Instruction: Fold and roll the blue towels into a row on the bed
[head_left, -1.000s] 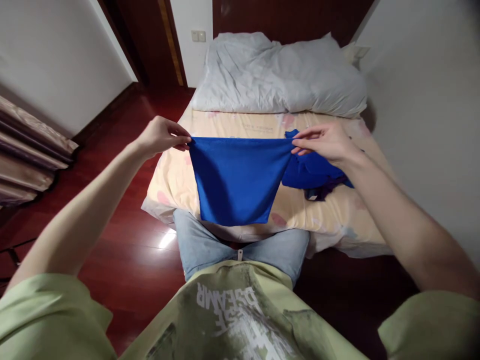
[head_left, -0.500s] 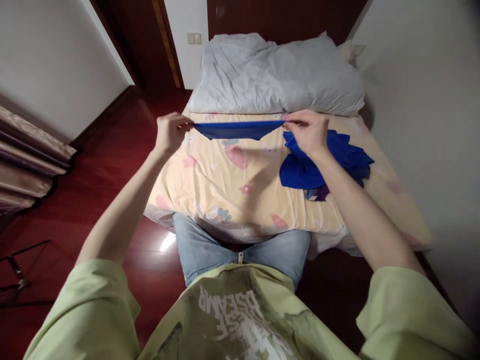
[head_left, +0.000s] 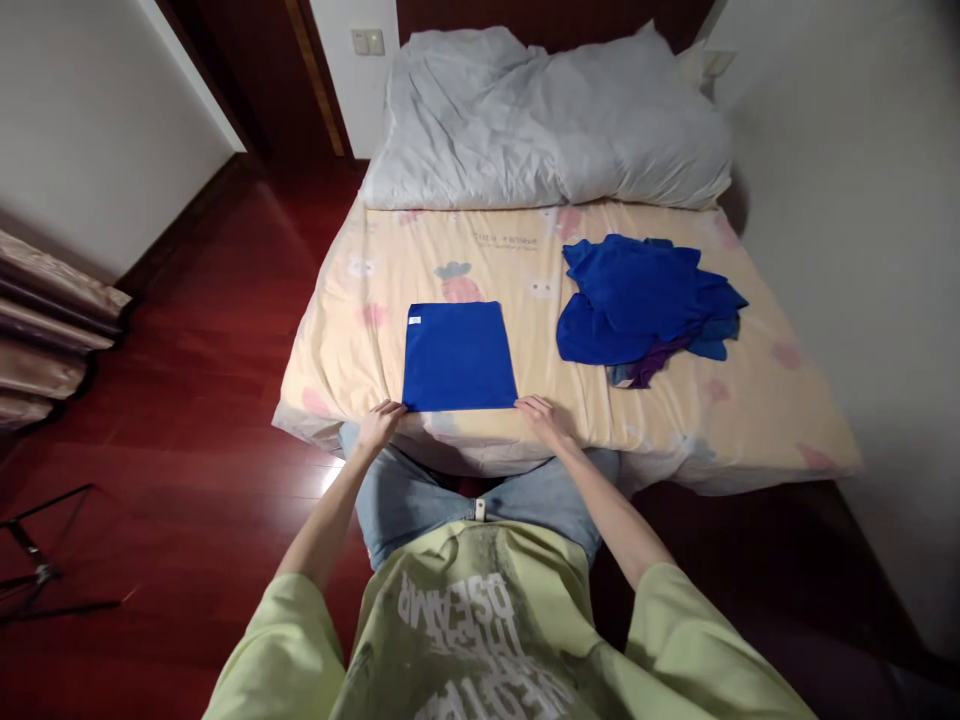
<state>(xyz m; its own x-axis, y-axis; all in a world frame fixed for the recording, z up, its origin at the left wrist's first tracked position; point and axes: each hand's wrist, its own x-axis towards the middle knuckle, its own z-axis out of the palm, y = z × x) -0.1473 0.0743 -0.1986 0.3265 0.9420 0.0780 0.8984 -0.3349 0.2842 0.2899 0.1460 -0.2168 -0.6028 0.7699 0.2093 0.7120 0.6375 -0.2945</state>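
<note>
A blue cloth (head_left: pixel 459 358) lies spread flat near the front edge of the bed, a small white label at its far left corner. My left hand (head_left: pixel 381 425) pinches its near left corner. At the near right corner, my right hand (head_left: pixel 541 418) grips the cloth between thumb and fingers. To the right lies a crumpled pile of blue cloths (head_left: pixel 637 295), with a purple piece (head_left: pixel 651 366) showing at its near side.
The bed (head_left: pixel 345 330) has a yellow patterned sheet. A grey-white bundle of bedding (head_left: pixel 547 125) lies across its far end. A black metal stand (head_left: pixel 37 570) and a curtain (head_left: pixel 52 340) are on the left; a wall (head_left: pixel 862 220) is on the right.
Both hands have come down and toward me, closer together. The blue cloth, held up stretched in the air before, now lies flat on the bed with both hands still at its corners.
</note>
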